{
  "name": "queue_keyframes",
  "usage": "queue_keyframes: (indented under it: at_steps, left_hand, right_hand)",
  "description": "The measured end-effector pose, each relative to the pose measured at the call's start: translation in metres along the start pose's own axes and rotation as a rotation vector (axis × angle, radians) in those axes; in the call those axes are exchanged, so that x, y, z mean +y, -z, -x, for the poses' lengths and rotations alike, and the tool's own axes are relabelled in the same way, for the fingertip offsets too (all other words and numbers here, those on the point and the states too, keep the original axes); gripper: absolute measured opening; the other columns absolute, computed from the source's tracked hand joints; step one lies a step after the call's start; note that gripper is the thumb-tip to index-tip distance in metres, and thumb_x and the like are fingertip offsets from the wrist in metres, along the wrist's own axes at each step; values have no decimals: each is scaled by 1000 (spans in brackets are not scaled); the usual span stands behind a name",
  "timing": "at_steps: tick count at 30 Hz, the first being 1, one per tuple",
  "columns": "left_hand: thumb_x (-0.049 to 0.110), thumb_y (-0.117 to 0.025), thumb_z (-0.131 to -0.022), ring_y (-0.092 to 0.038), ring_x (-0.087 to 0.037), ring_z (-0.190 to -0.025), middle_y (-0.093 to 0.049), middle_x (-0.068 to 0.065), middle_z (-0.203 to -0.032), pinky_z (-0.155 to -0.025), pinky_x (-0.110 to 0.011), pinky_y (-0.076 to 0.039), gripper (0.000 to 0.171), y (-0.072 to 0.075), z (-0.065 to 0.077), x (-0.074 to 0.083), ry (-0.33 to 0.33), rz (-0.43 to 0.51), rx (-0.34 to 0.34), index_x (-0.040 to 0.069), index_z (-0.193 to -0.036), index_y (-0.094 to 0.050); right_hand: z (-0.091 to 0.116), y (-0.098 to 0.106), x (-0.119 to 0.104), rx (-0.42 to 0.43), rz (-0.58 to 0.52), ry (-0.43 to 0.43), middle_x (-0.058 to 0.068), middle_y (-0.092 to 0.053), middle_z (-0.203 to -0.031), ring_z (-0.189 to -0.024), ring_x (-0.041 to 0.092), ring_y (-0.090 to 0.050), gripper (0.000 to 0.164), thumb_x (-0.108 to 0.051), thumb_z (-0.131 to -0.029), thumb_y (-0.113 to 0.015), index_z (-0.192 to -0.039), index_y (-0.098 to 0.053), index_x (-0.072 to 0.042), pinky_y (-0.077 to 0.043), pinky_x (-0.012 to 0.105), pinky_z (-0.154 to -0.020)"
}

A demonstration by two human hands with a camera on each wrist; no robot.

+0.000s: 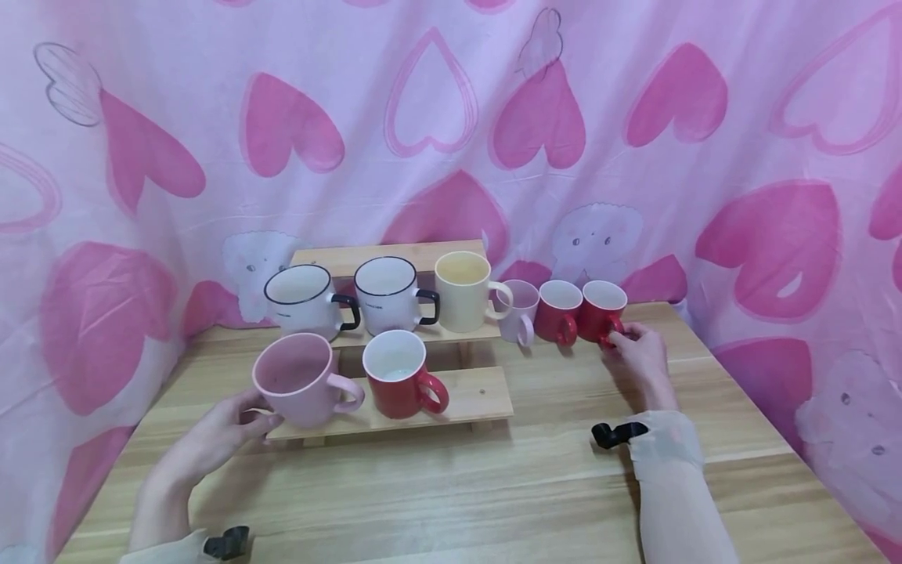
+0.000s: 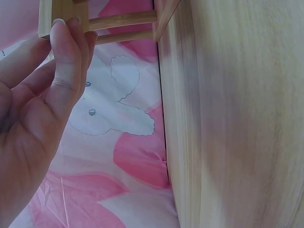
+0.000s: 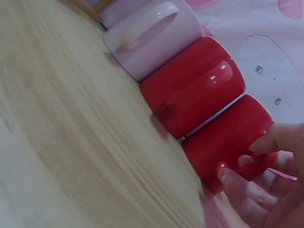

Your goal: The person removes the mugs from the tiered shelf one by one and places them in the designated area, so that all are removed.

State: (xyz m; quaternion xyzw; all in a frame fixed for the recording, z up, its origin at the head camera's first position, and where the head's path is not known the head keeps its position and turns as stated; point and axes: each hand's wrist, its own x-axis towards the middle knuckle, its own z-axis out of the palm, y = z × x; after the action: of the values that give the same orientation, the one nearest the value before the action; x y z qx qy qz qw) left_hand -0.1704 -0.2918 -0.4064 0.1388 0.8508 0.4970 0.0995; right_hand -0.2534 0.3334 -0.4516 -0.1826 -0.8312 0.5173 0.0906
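At the left end of the lower step of a wooden stepped rack (image 1: 461, 398), my left hand (image 1: 218, 435) has its fingers around the board's end (image 2: 46, 19). A large pink mug (image 1: 296, 384) stands just beside those fingers, handle to the right. On the same step sits a large red mug (image 1: 398, 388), white inside. My right hand (image 1: 643, 356) pinches the handle of a small red mug (image 3: 228, 137) at the right end of a row on the table. Next to it stand another small red mug (image 3: 194, 88) and a small pale pink mug (image 3: 156, 40).
Two white mugs with black rims, one at left (image 1: 303, 305) and one at centre (image 1: 386, 298), share the middle step with a cream mug (image 1: 461, 294). The rack's top board (image 1: 395, 256) is behind them. A pink heart-print curtain (image 1: 437, 94) hangs behind the wooden table (image 1: 451, 501).
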Motion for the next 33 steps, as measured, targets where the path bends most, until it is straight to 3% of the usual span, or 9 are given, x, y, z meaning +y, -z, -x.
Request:
queue_keyframes:
  at_steps: [4, 7, 14, 20, 25, 33]
  left_hand:
    - [17, -64, -96, -63, -15, -96, -58, -24, -119, -77, -43, -58, 45, 0, 1, -1, 9, 6, -1, -12, -128, -49]
    - [17, -64, -96, -63, -16, -96, -58, -24, -119, -77, -43, -58, 46, 1, 1, -1, 16, 12, 0, -12, -129, -49]
    - [14, -63, -96, -63, -15, -95, -58, -23, -118, -76, -42, -58, 45, 2, 1, 2, 11, 28, -5, -14, -129, -48]
    - [12, -63, -96, -62, -13, -94, -58, -23, -117, -75, -43, -58, 43, 3, 1, 2, -3, 27, -8, -14, -127, -49]
    - [12, -62, -96, -62, -15, -95, -58, -24, -118, -76, -43, -58, 44, 2, 0, 2, 1, 38, -15, -15, -128, -48]
    - [13, -63, -96, -62, -15, -95, -58, -23, -118, -76, -42, -58, 45, 1, 0, 0, 7, 40, -15, -14, -128, -48]
  right_hand:
    - [4, 4, 1, -109, -31, 11, 24, -54, -124, -104, 32, -54, 38, -18, -99, -56, -131, -51, 3, -51, 28, -84]
    - [8, 9, 2, -186, -11, 29, 24, -49, -130, -108, 36, -52, 48, -18, -97, -60, -139, -43, 0, -50, 37, -90]
    - [22, 26, 0, -290, 46, 1, 20, -35, -143, -120, 41, -41, 79, -43, -91, -69, -152, -27, -13, -45, 45, -94]
    - [36, 40, -15, -240, 236, 183, 29, -40, -141, -118, 47, -46, 67, -43, -99, -55, -147, -34, -2, -45, 57, -92]
    - [43, 46, -32, -221, 246, 246, 32, -41, -138, -122, 52, -42, 66, -45, -99, -53, -143, -37, 2, -44, 62, -94]
    - [56, 40, -64, -108, 285, 426, 25, -56, -125, -111, 45, -56, 47, -34, -100, -55, -131, -53, 2, -51, 56, -85]
